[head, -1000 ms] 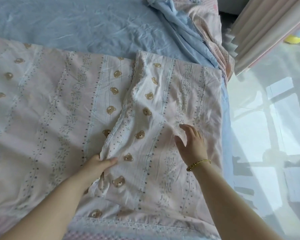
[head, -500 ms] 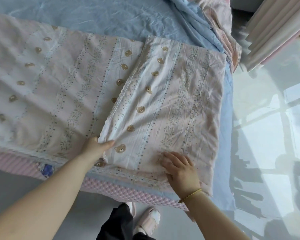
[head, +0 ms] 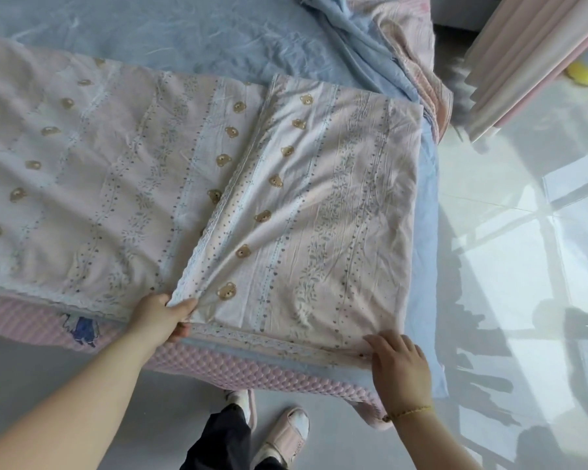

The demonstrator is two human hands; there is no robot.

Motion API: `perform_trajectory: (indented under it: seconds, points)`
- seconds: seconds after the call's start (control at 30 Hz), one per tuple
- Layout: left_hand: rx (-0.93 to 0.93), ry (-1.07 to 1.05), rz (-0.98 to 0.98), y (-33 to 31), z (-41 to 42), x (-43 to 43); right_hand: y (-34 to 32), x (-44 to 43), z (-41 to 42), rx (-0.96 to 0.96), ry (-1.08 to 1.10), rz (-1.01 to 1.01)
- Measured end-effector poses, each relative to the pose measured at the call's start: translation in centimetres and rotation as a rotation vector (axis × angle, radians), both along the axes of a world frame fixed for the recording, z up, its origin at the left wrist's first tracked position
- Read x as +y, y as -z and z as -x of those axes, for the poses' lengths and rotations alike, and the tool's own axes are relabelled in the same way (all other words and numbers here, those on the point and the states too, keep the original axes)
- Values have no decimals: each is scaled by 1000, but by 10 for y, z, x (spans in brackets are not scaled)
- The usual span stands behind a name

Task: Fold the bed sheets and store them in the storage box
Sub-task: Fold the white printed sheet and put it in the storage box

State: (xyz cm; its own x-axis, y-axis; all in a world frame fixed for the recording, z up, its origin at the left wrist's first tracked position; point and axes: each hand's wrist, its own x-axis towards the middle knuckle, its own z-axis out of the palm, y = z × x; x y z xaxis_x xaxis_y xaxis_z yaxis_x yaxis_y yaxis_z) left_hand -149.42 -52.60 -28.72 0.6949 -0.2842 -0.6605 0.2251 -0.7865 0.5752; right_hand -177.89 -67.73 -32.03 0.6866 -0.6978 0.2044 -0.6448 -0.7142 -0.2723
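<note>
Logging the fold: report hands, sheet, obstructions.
Left hand pinches bear-print sheet at flap's near corner. Right hand rests on its near right corner, grip unclear. Blue bedding bunched beyond far corner. Storage box not in view.
</note>
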Motion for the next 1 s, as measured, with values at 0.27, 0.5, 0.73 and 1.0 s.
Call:
perform_trajectory:
  seconds: [0.27,0.5,0.73,1.0]
  points:
    - [-1,80,-57,3,9,6,-8,23,30,162,250,-304]
    - [12,384,-242,-4,-3,-10,-25,0,25,469,357,-677]
    - [16,524,-256,-10,-32,-40,-37,-37,15,282,512,-908]
    - [89,114,214,7,-91,-143,-12,-110,-133,235,520,-513]
